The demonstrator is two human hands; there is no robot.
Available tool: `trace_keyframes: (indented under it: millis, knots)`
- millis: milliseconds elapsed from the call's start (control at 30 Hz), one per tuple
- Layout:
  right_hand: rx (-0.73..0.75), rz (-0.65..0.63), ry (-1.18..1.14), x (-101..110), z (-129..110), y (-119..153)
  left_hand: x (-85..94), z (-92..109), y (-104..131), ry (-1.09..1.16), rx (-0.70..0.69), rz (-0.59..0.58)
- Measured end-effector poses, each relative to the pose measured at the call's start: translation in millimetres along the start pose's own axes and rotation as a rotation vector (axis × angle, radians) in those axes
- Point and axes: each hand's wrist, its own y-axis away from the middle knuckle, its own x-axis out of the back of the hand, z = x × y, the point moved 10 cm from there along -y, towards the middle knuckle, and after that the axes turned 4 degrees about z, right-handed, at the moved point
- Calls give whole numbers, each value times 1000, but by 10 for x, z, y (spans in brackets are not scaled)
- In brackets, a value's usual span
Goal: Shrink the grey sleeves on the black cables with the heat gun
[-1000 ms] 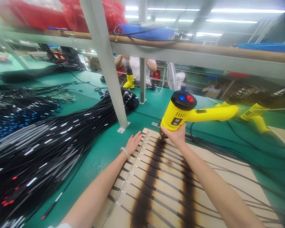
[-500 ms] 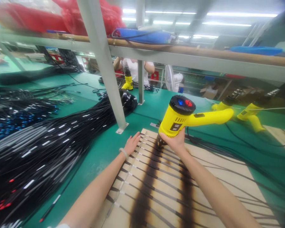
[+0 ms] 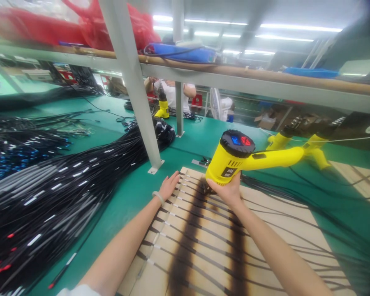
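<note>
My right hand (image 3: 230,190) grips a yellow heat gun (image 3: 226,162) around its lower body, nozzle pointing down. The nozzle sits just above a wooden board (image 3: 274,238), over one of two dark scorched bands. Several black cables (image 3: 209,232) with white and grey sleeves lie side by side across this board. My left hand (image 3: 169,186) lies flat at the board's far left edge, fingers stretched out over the cable ends. A pale band circles the left wrist.
Thick bundles of black cables (image 3: 89,172) cover the left of the green table (image 3: 123,222). A grey metal post (image 3: 138,94) rises in front, under a shelf. More yellow heat guns (image 3: 317,150) stand at right. Another person (image 3: 172,94) works across the table beside a fan (image 3: 217,103).
The heat gun and my right hand have come slightly lower in the view. My left hand stays flat at the board's edge. The whole view has shifted a little.
</note>
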Motion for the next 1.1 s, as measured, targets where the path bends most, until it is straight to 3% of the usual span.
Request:
trace_keyframes:
  millis: [267, 467, 633, 1100]
  knots:
    - [-1, 33, 12, 90, -124, 57, 121, 28, 12, 17, 2, -16]
    - [-8, 48, 17, 146, -78, 74, 265, -116, 265, -9, 23, -15]
    - [-8, 53, 22, 124, -40, 89, 173, -120, 448, 1, -33, -59]
    - [-38, 0, -10, -106, -16, 70, 74, -84, 464, -31, -79, -90]
